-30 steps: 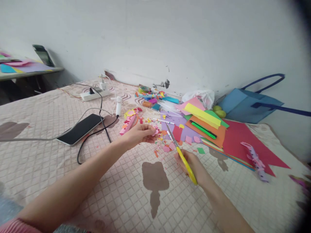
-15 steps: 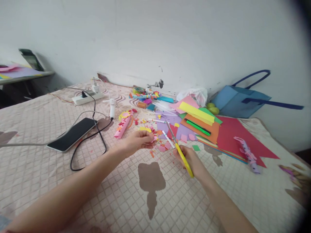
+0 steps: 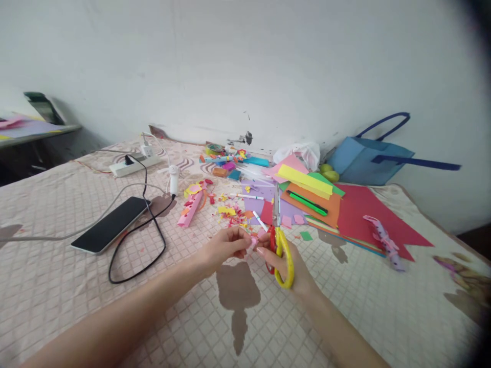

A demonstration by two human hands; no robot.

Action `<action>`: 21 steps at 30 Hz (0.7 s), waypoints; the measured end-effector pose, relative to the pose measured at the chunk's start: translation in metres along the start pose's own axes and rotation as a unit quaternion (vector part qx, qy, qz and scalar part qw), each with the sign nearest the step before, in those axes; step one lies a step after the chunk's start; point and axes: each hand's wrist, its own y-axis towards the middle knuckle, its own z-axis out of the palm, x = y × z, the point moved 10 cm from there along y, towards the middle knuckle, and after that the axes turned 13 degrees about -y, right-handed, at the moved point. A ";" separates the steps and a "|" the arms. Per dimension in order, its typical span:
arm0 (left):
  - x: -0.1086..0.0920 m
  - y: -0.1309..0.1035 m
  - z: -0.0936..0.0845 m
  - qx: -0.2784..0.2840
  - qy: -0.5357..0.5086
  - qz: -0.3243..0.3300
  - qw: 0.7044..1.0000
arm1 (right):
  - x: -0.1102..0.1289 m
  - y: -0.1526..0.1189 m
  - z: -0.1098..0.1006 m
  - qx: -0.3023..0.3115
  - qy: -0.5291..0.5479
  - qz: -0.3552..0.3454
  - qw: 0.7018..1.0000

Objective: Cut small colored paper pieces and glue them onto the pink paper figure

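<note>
my left hand (image 3: 226, 245) pinches a small pink scrap (image 3: 253, 241) at its fingertips, just above the middle of the cloth. my right hand (image 3: 298, 268) grasps the yellow-and-red scissors (image 3: 290, 263) by the handles, blades pointing away toward the wall (image 3: 215, 61); its fingertips come close to the same scrap, but from here i cannot tell whether they touch it.

the surface is a pale checked tablecloth (image 3: 184, 327) with brown printed shapes. beyond my left hand lie tiny paper clippings (image 3: 232, 220), with a rolled pink paper (image 3: 191, 209) to their left. past the scissors i see a purple sheet (image 3: 253, 189), then an orange sheet (image 3: 332, 209) bearing a green pen (image 3: 307, 202), and a large red sheet (image 3: 370, 209) further right. a spotted paper roll (image 3: 385, 243) rests at its near edge.

on the left side, a dark-screened device (image 3: 111, 225) lies flat near a looping black cable (image 3: 159, 230), with a white power strip (image 3: 135, 166) behind. a blue bag (image 3: 372, 158) leans by the marked white wall, and a second table (image 3: 42, 132) holding coloured paper stands at far left.
</note>
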 end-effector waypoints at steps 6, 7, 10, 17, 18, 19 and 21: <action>0.005 -0.004 0.010 0.010 0.006 -0.008 1.000 | -0.005 -0.001 -0.006 -0.040 0.036 0.009 0.999; 0.005 -0.004 0.011 0.014 0.001 -0.010 1.000 | -0.007 0.000 -0.006 -0.040 0.041 0.011 0.998; 0.007 -0.004 0.013 0.026 -0.023 -0.020 0.999 | -0.010 0.001 -0.007 -0.036 0.054 0.020 0.998; 0.012 -0.003 0.014 0.028 -0.068 -0.032 0.997 | -0.013 0.000 -0.005 -0.023 0.074 0.034 0.996; 0.012 -0.003 0.013 0.029 -0.070 -0.032 0.997 | -0.014 0.001 -0.004 -0.021 0.075 0.032 0.996; 0.013 -0.003 0.013 0.031 -0.071 -0.032 0.996 | -0.015 0.001 -0.004 -0.021 0.078 0.032 0.996; 0.012 -0.003 0.013 0.030 -0.065 -0.030 0.997 | -0.018 0.002 -0.004 -0.025 0.087 0.037 0.995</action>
